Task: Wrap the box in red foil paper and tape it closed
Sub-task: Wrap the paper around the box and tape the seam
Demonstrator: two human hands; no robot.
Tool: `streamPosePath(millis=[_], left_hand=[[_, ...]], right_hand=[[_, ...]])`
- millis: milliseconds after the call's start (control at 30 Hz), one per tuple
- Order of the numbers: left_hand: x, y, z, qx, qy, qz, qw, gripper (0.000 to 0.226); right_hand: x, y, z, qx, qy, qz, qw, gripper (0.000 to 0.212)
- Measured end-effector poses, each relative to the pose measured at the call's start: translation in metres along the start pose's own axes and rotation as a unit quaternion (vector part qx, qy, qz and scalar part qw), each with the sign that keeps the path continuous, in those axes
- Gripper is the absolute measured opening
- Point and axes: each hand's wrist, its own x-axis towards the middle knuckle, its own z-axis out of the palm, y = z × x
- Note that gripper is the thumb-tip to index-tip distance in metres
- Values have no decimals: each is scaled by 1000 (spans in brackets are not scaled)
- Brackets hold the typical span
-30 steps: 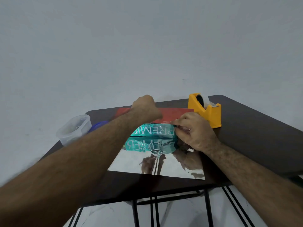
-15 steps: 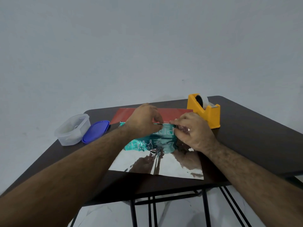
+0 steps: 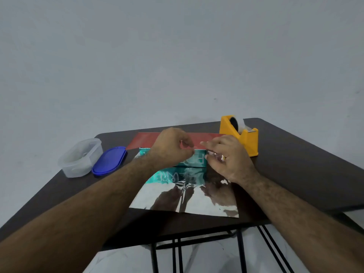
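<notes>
Early on: the box (image 3: 194, 161) sits mid-table on the foil (image 3: 185, 198), far flap drawn onto its top and pinched by the left hand (image 3: 170, 148) and right hand (image 3: 226, 156), near half flat, nothing visibly taped.

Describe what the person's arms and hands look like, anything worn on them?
Both forearms are bare and hairy, with no sleeves, gloves or watch in view. The right hand wears a ring that glints on one finger. The left hand shows nothing worn.
</notes>
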Motion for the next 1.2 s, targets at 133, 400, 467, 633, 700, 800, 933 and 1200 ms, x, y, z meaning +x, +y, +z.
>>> streamPosePath(millis=[133, 400, 467, 633, 700, 800, 933, 1200], left_hand=[[17, 17, 8, -77, 36, -50, 995, 1], [87, 80, 37, -253, -31, -144, 956, 15], [105, 90, 52, -264, -62, -183, 945, 18], [139, 108, 81, -237, -134, -294, 916, 20], [146, 113, 84, -246, -170, -334, 894, 22], [153, 119, 87, -267, -208, -379, 861, 25], [158, 117, 93, -284, -209, -415, 839, 19], [157, 125, 98, -307, -230, -438, 813, 32]], right_hand=[[0, 10, -33, -55, 203, 63, 976, 25], [-20, 86, -75, 41, 71, 404, 911, 63], [-21, 92, -71, 64, 18, 407, 911, 47], [-21, 102, -68, 87, 17, 403, 911, 23], [-21, 105, -68, 79, 17, 404, 911, 22], [-22, 105, -67, 64, 18, 401, 914, 23], [-21, 104, -68, 56, 17, 398, 916, 23], [-20, 101, -68, 23, 9, 399, 917, 34]])
